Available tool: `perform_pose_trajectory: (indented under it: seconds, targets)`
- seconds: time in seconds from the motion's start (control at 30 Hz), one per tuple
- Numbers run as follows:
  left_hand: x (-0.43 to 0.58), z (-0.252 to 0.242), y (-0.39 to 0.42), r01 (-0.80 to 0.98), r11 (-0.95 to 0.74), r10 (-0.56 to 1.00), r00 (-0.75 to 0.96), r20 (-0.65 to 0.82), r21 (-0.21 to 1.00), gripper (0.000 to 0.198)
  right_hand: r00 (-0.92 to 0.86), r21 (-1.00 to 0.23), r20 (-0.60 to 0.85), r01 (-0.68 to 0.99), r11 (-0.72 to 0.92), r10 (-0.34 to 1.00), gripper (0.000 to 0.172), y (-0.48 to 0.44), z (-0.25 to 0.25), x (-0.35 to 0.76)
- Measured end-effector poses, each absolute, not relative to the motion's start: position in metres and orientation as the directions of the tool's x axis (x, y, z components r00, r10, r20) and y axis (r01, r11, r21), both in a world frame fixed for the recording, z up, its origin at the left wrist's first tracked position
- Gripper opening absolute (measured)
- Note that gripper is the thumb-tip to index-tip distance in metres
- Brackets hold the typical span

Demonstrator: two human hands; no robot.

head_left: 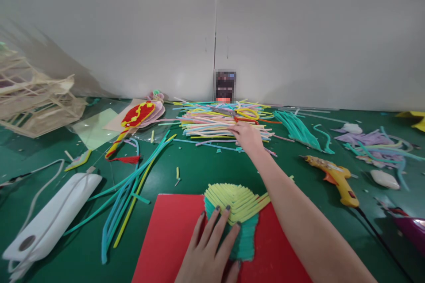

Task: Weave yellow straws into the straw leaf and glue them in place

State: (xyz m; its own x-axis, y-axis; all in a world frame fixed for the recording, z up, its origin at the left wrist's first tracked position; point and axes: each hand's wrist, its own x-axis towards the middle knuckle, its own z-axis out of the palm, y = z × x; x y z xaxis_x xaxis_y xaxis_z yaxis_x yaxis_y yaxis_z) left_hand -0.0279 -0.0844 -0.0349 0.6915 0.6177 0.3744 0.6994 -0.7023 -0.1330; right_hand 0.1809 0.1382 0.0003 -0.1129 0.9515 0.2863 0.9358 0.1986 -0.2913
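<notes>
My left hand (212,247) lies flat with fingers spread on a leaf-shaped piece (234,205) made of yellow and teal pipe cleaners, which rests on a red sheet (166,239). My right hand (247,137) reaches forward to the pile of coloured pipe cleaners (212,121) at the back of the green table. Its fingers curl down onto the pile's near edge. What they grip, if anything, is hidden. Scissors with red and yellow handles (247,116) lie on the pile just beyond that hand.
A yellow glue gun (334,177) with a black cord lies at right. Long teal and yellow pipe cleaners (129,190) and a white device (49,221) lie at left. A red-and-yellow fan piece (136,117), a wooden frame (33,97) and purple scraps (375,143) sit farther back.
</notes>
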Motion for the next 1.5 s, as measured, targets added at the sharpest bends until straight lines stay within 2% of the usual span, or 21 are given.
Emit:
perform_pose_trajectory:
  seconds: [0.17, 0.3, 0.43, 0.67, 0.87, 0.93, 1.17, 1.33, 1.5]
  targets:
    - [-0.028, -0.036, -0.085, 0.700, -0.706, 0.619, 0.683, 0.386, -0.106, 0.051, -0.139, -0.284, 0.270, 0.934, 0.216, 0.953, 0.033, 0.139, -0.003, 0.180]
    - [-0.028, -0.036, -0.084, 0.703, -0.706, 0.625, 0.676, 0.390, -0.086, 0.051, -0.133, -0.301, 0.307, 0.926, 0.228, 0.943, 0.026, 0.141, -0.008, 0.179]
    - [-0.030, -0.035, -0.083, 0.704, -0.700, 0.618, 0.682, 0.392, -0.122, 0.052, -0.134, -0.323, 0.344, 0.912, 0.251, 0.929, 0.017, 0.142, -0.012, 0.180]
    - [-0.028, -0.032, -0.083, 0.699, -0.700, 0.606, 0.691, 0.395, -0.149, 0.053, -0.124, -0.374, 0.396, 0.883, 0.283, 0.910, 0.013, 0.142, -0.015, 0.179]
    - [-0.027, -0.035, -0.083, 0.698, -0.702, 0.607, 0.689, 0.396, -0.141, 0.053, -0.059, -0.484, 0.420, 0.830, 0.278, 0.906, 0.009, 0.146, -0.017, 0.178]
    - [-0.028, -0.035, -0.083, 0.696, -0.705, 0.606, 0.690, 0.397, -0.134, 0.053, -0.019, -0.548, 0.416, 0.793, 0.267, 0.909, 0.018, 0.147, -0.017, 0.178]
    - [-0.027, -0.034, -0.084, 0.704, -0.702, 0.616, 0.677, 0.403, -0.110, 0.050, 0.172, -0.757, 0.377, 0.623, 0.195, 0.910, 0.068, 0.145, -0.006, 0.181]
    - [-0.028, -0.034, -0.083, 0.704, -0.700, 0.614, 0.677, 0.406, -0.115, 0.049, 0.278, -0.811, 0.345, 0.569, 0.136, 0.896, 0.074, 0.139, 0.012, 0.187]
    - [-0.029, -0.036, -0.083, 0.702, -0.701, 0.609, 0.680, 0.408, -0.123, 0.049, 0.363, -0.956, 0.217, 0.268, 0.122, 0.906, 0.073, 0.137, 0.033, 0.189]
